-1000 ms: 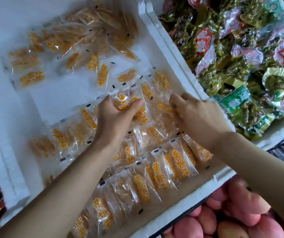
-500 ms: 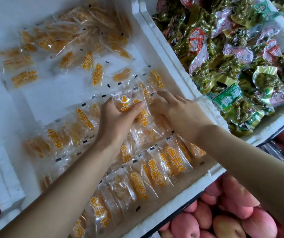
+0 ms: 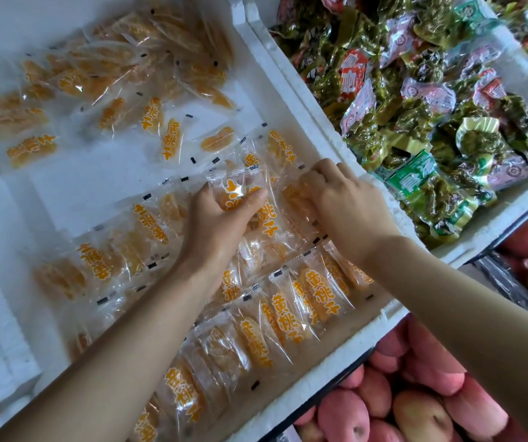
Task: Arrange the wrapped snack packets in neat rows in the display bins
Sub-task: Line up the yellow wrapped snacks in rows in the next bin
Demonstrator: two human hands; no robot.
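While two near rows (image 3: 288, 301) lie tidy, the far pile (image 3: 103, 78) is loose — about half done; left hand (image 3: 218, 224) pinches a packet (image 3: 234, 194), right hand (image 3: 348, 205) grips the row-end packet (image 3: 293, 199).

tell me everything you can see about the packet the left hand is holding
The packet is a small clear plastic wrapper, glossy and crinkled, printed with orange characters, with an orange-yellow snack piece inside. The left hand pinches it between thumb and fingers, holding it tilted near the right end of the middle row in the white foam bin, against neighbouring packets of the same kind.
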